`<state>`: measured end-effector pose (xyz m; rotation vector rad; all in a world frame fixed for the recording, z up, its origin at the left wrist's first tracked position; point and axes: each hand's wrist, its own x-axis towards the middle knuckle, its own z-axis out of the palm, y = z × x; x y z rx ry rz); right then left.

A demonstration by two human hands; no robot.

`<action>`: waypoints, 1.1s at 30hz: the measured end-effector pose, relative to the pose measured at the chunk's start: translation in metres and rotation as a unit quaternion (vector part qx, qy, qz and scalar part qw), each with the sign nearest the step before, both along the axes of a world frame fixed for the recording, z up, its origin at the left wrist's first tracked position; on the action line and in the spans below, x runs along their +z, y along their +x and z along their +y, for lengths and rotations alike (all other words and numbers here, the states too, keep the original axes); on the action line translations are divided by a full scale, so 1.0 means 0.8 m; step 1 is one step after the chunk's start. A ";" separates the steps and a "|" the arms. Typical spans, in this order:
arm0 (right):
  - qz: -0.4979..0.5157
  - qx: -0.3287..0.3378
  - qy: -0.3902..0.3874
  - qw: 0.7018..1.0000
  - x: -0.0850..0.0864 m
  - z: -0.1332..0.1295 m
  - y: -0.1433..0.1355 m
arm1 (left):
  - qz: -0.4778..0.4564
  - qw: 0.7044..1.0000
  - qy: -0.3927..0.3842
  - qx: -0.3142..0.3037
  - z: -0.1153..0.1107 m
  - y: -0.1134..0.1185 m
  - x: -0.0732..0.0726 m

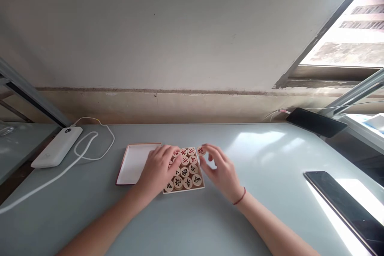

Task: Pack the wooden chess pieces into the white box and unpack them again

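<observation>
An open box (183, 191) holds rows of round wooden xiangqi pieces, red characters at the back and black ones at the front. My left hand (160, 166) reaches over the left side of the box, thumb and fingers around a red-marked piece (176, 153); whether it is lifted is unclear. Just right of the box's back corner, my right hand (220, 170) pinches a red-marked piece (201, 151) between thumb and fingertips. The box lid (135, 162) lies inside up at the left, partly behind my left hand.
A white power bank (57, 148) with a looping white cable (67, 170) lies at the left. One dark phone (316, 122) rests at the back right, another (345, 208) at the front right. A wall (180, 106) borders the table's back edge.
</observation>
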<state>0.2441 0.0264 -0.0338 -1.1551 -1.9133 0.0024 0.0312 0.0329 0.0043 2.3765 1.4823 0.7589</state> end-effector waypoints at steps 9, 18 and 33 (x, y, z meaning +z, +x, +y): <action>-0.153 -0.119 -0.124 0.973 -0.030 0.033 0.023 | 0.123 0.990 0.042 0.053 0.033 -0.028 -0.033; -0.211 -0.133 -0.147 0.957 -0.027 0.043 0.013 | 0.151 0.986 0.040 0.052 0.039 -0.032 -0.029; -0.151 -0.117 -0.157 0.969 -0.022 0.044 0.008 | 0.239 0.958 0.089 0.128 0.010 -0.010 -0.017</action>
